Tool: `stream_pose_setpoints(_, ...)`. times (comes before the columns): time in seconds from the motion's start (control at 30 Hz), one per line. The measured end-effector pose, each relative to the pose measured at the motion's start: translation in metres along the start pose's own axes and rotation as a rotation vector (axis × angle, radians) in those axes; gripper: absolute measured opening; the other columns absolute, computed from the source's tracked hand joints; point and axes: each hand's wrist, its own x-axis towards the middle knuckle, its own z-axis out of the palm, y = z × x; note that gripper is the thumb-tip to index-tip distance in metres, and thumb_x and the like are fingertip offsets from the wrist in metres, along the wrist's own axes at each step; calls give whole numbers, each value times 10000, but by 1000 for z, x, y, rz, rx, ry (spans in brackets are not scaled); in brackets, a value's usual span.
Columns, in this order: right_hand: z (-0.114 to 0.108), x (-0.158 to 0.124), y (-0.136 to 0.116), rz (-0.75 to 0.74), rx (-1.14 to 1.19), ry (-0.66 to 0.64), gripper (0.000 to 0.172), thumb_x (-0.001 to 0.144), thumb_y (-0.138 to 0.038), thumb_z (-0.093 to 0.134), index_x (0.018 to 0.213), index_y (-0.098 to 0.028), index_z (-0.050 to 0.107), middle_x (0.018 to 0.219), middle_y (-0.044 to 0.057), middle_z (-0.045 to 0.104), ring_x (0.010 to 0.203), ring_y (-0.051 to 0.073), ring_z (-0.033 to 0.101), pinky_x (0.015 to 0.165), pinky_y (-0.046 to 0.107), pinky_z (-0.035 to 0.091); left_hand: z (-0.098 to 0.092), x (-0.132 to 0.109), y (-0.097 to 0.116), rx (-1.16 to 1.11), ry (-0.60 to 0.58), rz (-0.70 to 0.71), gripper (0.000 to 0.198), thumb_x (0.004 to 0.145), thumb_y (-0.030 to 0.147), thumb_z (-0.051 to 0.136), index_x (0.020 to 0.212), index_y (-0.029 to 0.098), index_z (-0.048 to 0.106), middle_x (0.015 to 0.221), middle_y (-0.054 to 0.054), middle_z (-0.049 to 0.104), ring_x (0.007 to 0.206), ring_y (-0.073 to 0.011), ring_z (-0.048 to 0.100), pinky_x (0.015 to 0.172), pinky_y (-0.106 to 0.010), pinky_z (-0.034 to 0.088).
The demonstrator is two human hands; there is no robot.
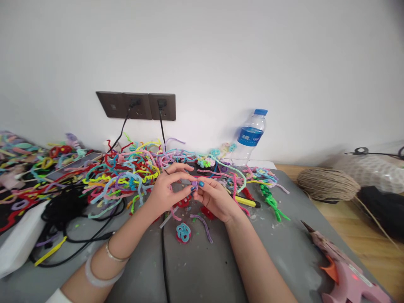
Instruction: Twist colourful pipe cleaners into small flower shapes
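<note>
Both hands meet over the middle of the grey table. A small purple pipe cleaner piece [195, 184] is pinched between the fingertips of my left hand [168, 189] and my right hand [216, 198]; fingers cover much of it, so its full shape is hidden. Below them lies a blue pipe cleaner flower [183, 232] on a red round base. A loose purple pipe cleaner strip [203, 227] rests to its right. Red pieces [207, 212] lie partly hidden under my right hand.
Tangled colourful pipe cleaners [126, 176] spread along the wall. A water bottle [251, 134] stands behind. A pink glue gun [344, 269] lies at right, near a twine ball [328, 184]. Black cables [164, 261] cross the table. A green twisted piece [271, 202] lies right of the hands.
</note>
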Motion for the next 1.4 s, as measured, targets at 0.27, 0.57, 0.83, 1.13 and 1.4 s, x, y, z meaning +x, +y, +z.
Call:
stream_pose_setpoints(0.27, 0, -1, -1, -62, -52, 4, 255, 660, -326, 867, 836, -176, 761, 679, -5, 720, 600, 78, 658, 623, 175, 558, 8, -5, -7, -261, 14, -162, 204, 821, 137, 666, 986, 228, 744, 1085, -83, 635, 1070, -210, 608, 873, -331, 539)
stream_pose_setpoints(0.57, 5, -1, -1, -44, -27, 11, 233, 651, -324, 872, 680, -155, 715, 592, -21, 675, 519, 57, 608, 530, 135, 521, 13, -7, -10, -338, 24, -207, 162, 833, 190, 687, 960, 233, 779, 1005, -73, 685, 960, -185, 651, 851, -302, 531)
stream_pose_setpoints(0.83, 0, 0, 4, 36, 58, -27, 217, 662, -284, 873, 731, -159, 709, 602, -40, 656, 496, 41, 585, 521, 124, 513, 15, -7, -3, -253, 38, -151, 141, 828, 205, 701, 939, 237, 783, 957, -58, 704, 909, -182, 658, 847, -316, 523)
stream_pose_setpoints(1.13, -1, 0, 6, 22, 65, -28, 250, 689, -276, 856, 878, -167, 733, 671, -26, 691, 505, 38, 589, 537, 124, 521, 9, -3, 3, -153, 40, -126, 185, 838, 168, 669, 973, 235, 775, 1011, -62, 695, 989, -197, 642, 854, -317, 528)
stream_pose_setpoints(1.4, 5, -3, 2, 13, 71, 6, 266, 675, -297, 855, 874, -170, 735, 642, -33, 654, 503, 49, 560, 524, 138, 515, 11, -2, 11, -134, 138, -145, 173, 813, 205, 699, 987, 201, 695, 1046, -89, 657, 992, -217, 622, 840, -335, 529)
